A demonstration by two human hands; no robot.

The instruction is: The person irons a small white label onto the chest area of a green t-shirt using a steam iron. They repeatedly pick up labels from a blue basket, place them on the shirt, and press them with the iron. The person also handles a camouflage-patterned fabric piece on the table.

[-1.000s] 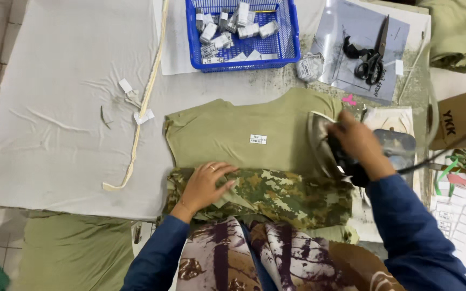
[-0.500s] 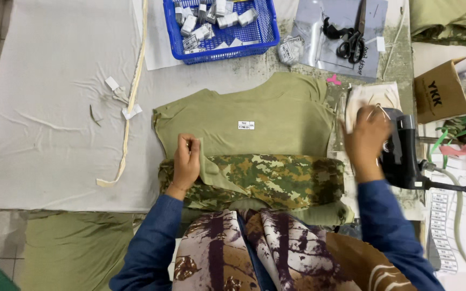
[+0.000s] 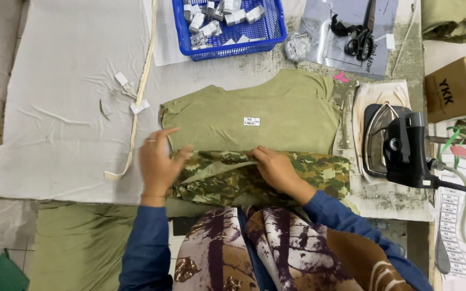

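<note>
A cloth-covered table (image 3: 71, 124) gives a flat bed for the olive shirt (image 3: 254, 116), spread smooth with its small white label facing up. The camouflage piece (image 3: 308, 170) lies along the shirt's near edge. The left hand (image 3: 157, 164) is spread wide on its left end, pinning the fold, while the right hand (image 3: 276, 168) pinches the upper edge near the middle. The iron (image 3: 397, 145) stands parked on its pad at right, clear of the cloth.
</note>
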